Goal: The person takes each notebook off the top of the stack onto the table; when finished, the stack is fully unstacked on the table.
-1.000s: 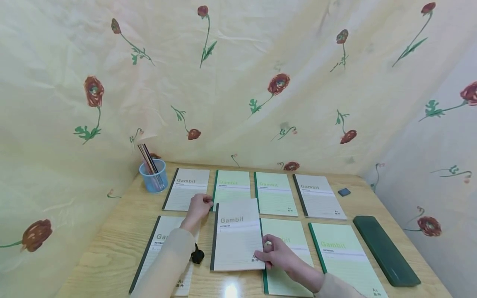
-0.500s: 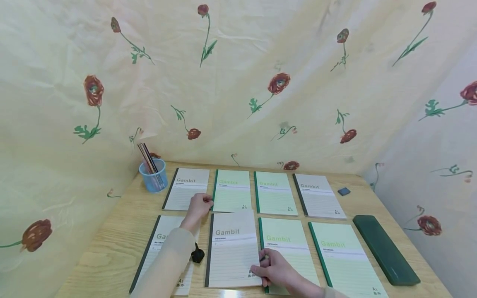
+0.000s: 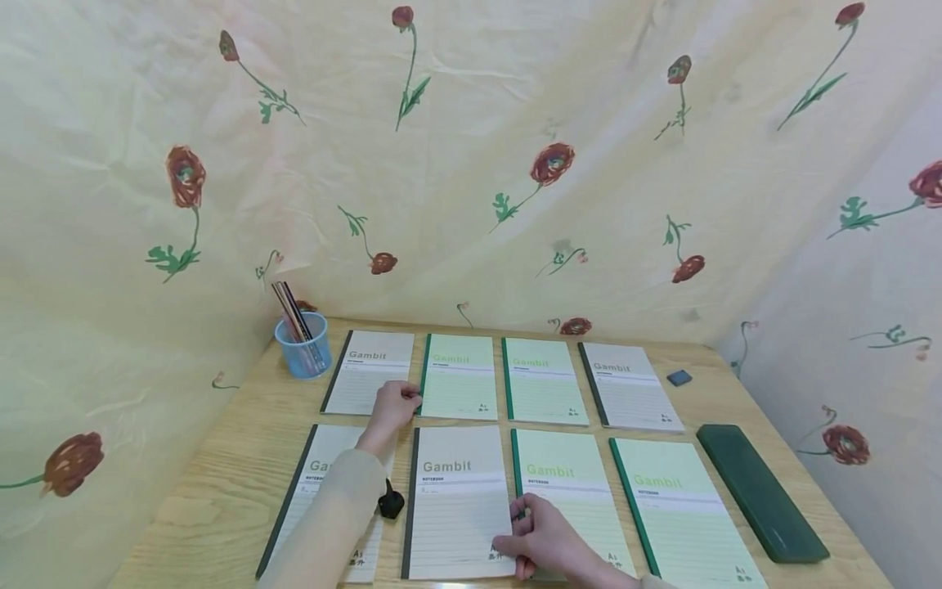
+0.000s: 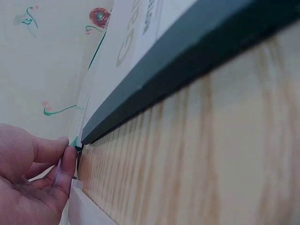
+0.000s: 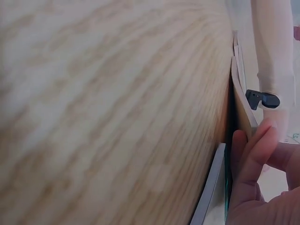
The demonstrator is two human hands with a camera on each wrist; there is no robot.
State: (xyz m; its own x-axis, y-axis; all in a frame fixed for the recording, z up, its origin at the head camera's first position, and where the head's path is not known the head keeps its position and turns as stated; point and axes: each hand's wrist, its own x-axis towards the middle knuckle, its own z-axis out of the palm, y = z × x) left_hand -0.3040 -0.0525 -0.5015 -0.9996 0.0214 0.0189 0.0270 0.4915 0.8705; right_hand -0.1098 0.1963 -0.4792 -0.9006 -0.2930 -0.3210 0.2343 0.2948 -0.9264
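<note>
Two rows of "Gambit" notebooks lie face up. At the front, a white notebook (image 3: 459,507) with a dark spine lies nearly flat; my right hand (image 3: 543,536) pinches its lower right corner, thumb on the cover. The right wrist view shows my right hand's fingers (image 5: 255,154) at that raised edge. My left hand (image 3: 396,405) is at the lower left corner of a green-spined notebook (image 3: 458,376) in the back row. In the left wrist view, thumb and forefinger of my left hand (image 4: 42,168) pinch that green corner, beside another notebook's dark spine (image 4: 154,70).
To the right of the front white notebook are two green-spined notebooks, one (image 3: 570,483) partly under my right hand. A blue pen cup (image 3: 304,357) stands back left. A green case (image 3: 761,491) and small blue block (image 3: 679,378) lie right on the wooden table (image 3: 199,507).
My right hand has brought the white notebook down and toward me, from overlapping its neighbours to lying in the front row's gap. My left hand has stayed in place.
</note>
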